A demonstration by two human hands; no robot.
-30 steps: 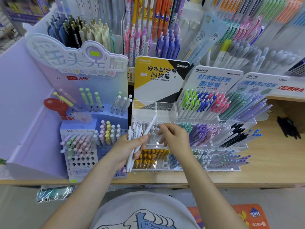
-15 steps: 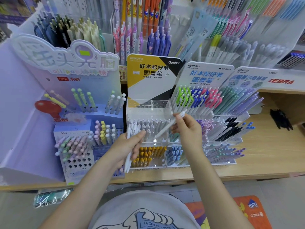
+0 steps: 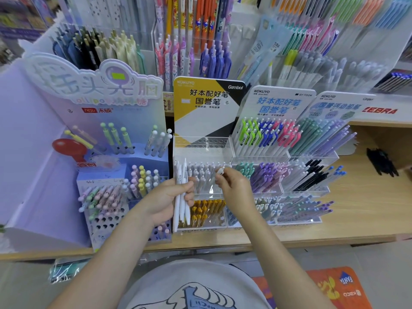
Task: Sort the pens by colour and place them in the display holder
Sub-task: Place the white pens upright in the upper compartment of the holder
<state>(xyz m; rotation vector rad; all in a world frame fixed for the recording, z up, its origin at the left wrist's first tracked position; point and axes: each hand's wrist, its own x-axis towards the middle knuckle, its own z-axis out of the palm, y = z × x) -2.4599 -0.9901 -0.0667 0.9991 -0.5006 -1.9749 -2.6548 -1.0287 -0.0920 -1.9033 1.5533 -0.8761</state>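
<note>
My left hand (image 3: 166, 200) grips a bundle of white pens (image 3: 181, 197) upright in front of the clear tiered display holder (image 3: 201, 150). My right hand (image 3: 236, 190) pinches the top of one white pen (image 3: 220, 171) that stands among the white and grey pens in the holder's middle tier. The top tier behind them holds only empty holes. Yellow pens (image 3: 206, 211) fill the bottom tier under my hands.
To the right stand more clear holders with green, blue and pink pens (image 3: 267, 136), purple pens (image 3: 267, 177) and black pens (image 3: 312, 175). A lilac lollipop-pen stand (image 3: 124, 175) is on the left. Racks of pens rise behind. The wooden shelf edge (image 3: 289, 239) runs below.
My right hand took one white pen from the bundle, swung it up to the right, then brought it down into the middle tier. My left hand kept the bundle almost still.
</note>
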